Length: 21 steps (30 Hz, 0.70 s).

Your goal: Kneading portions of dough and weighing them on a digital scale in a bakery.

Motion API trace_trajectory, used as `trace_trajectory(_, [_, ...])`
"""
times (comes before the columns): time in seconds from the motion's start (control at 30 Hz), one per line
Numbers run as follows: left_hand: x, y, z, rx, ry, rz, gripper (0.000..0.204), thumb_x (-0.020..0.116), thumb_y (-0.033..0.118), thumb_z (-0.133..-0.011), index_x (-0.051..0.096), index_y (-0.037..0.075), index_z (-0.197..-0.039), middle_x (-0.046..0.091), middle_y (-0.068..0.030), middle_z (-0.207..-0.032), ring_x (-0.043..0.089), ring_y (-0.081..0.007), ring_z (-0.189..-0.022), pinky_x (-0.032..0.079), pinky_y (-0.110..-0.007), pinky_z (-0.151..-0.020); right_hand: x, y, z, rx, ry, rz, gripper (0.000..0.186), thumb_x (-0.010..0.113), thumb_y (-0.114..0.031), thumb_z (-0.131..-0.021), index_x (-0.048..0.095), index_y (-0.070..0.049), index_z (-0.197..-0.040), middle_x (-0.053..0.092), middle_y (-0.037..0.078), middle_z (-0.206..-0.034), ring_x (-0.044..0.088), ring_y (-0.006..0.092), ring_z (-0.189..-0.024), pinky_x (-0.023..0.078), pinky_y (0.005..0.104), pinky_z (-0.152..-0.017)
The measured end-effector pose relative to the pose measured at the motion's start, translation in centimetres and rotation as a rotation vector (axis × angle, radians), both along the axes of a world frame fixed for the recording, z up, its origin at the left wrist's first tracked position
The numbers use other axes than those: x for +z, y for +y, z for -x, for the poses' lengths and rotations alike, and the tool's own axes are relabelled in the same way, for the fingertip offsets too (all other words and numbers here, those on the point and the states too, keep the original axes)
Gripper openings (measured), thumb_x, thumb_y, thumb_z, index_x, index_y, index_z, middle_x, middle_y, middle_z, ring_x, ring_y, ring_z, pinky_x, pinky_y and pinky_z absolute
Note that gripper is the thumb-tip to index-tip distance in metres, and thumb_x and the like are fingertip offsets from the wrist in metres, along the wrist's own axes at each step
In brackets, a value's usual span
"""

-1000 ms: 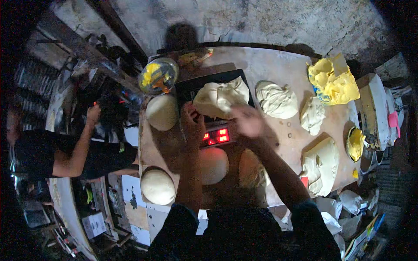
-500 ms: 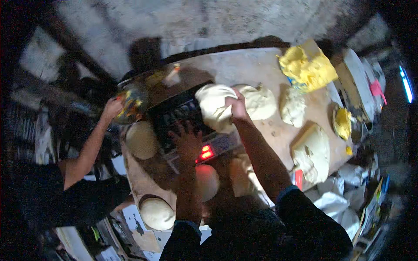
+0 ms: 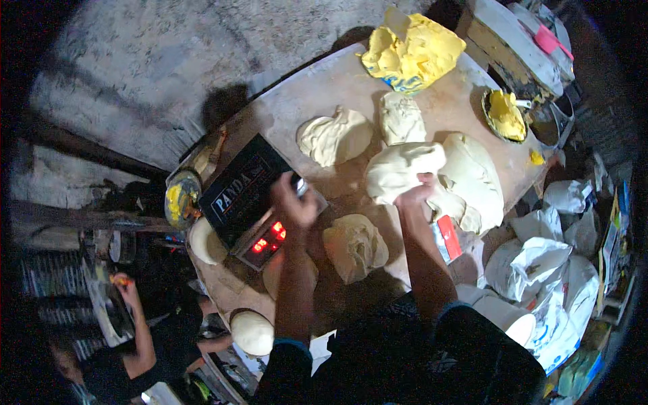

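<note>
My right hand (image 3: 417, 194) grips a large piece of pale dough (image 3: 398, 169), holding it at the left side of a bigger dough mass (image 3: 476, 175). My left hand (image 3: 295, 202) is over the right edge of a black-topped digital scale (image 3: 236, 196) with a lit red display. Its fingers look bent, but motion blur hides whether anything is in them. A scraper with a red part (image 3: 448, 237) lies against the near end of the big dough mass. Another lump of dough (image 3: 355, 248) rests between my forearms, and a rounded one (image 3: 290, 273) is partly behind my left forearm.
More dough (image 3: 335, 137) lies beyond the scale, with rounded pieces (image 3: 252, 333) along the table's left side. Yellow fat (image 3: 413, 52) sits on its wrapper at the back, and a bowl of it (image 3: 506, 116) stands right. White bags (image 3: 540, 270) crowd the right. Another person's arm (image 3: 138, 324) shows lower left.
My view has turned rightward. The dough in my right hand has moved from beside the scale to the big dough mass. My left hand, earlier spread over the scale, is now at its right edge.
</note>
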State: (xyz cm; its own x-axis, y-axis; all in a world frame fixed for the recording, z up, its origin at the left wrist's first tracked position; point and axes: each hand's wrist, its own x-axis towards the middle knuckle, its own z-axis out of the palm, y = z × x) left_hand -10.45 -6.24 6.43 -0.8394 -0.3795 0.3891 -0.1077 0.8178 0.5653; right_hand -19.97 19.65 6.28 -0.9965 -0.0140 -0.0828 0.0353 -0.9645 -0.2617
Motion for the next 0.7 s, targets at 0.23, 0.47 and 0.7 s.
trace_trajectory(0.23, [-7.2, 17.5, 4.6, -0.102, -0.766, -0.149, 0.069, 0.057, 0.040, -0.085, 0.035, -0.003, -0.134, 0.058, -0.0232, -0.114, 0.056, -0.0355, -0.110, 0.041, -0.047, -0.098, -12.8, 2.8, 0.0, -0.060, -0.292, -0.748, 0.030, 0.049, -0.005, -0.084, 0.052, 0.000, -0.114, 0.060, 0.007, -0.084, 0.058, 0.0180, -0.077, 0.048, 0.0321, -0.072])
trace_trajectory(0.47, [-11.6, 15.8, 9.1, -0.647, -0.352, -1.437, 0.085, 0.038, 0.068, -0.086, 0.031, 0.005, -0.141, 0.036, -0.0150, -0.138, 0.032, -0.0291, -0.128, 0.028, -0.041, -0.103, -7.0, 1.8, -2.0, 0.381, -0.116, -1.534, 0.078, 0.052, -0.028, -0.083, 0.016, 0.014, -0.138, 0.042, 0.033, -0.128, 0.006, 0.0445, -0.137, 0.013, 0.0431, -0.114])
trace_trajectory(0.7, [-10.2, 14.1, 12.2, -0.306, -0.963, -0.686, 0.090, 0.057, 0.066, -0.078, 0.040, 0.002, -0.138, 0.040, -0.0225, -0.140, 0.045, -0.0313, -0.124, 0.036, -0.040, -0.102, 1.8, 3.6, -9.4, 0.175, 0.111, -1.851, 0.074, 0.061, -0.013, -0.070, 0.034, 0.000, -0.138, 0.042, 0.027, -0.126, 0.045, 0.0413, -0.111, 0.037, 0.0470, -0.097])
